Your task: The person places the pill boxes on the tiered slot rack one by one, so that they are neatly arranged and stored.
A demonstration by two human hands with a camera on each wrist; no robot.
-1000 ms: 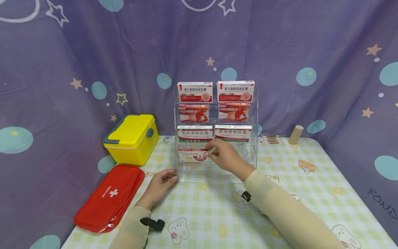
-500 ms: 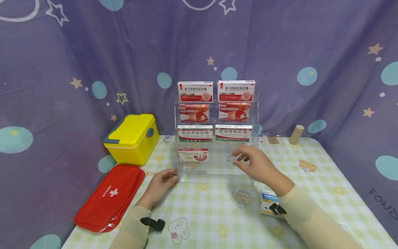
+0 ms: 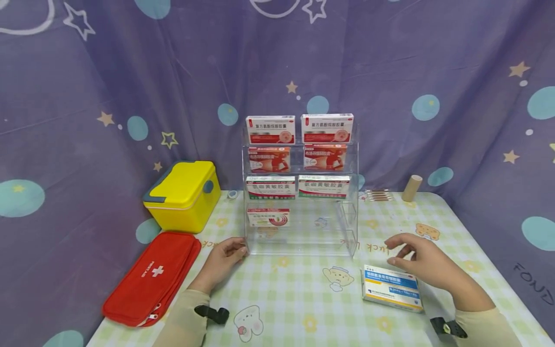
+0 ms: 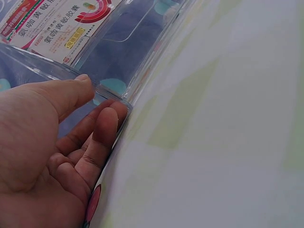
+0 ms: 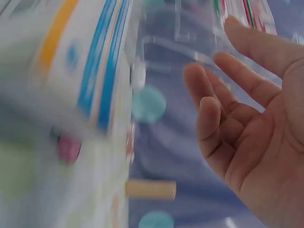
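The right hand hovers just above the far end of a blue-and-white box lying flat on the surface, fingers spread loose and holding nothing; the right wrist view shows the palm open with the box a blur just beside it. Over on the other side, the left hand rests on the surface with its fingertips against the bottom left corner of the clear rack, thumb on the front edge, steadying it rather than gripping. The rack carries two boxes on each of its three upper tiers, but the lowest tier has just one box on the left, and the slot to its right stands vacant. This looks like the pick-up step: the hand is reaching for the box on the surface. The next move calls for closing the fingers round the box's long edges, lifting it, turning it upright with the label facing front, and sliding it into that vacant slot without knocking the neighbour.
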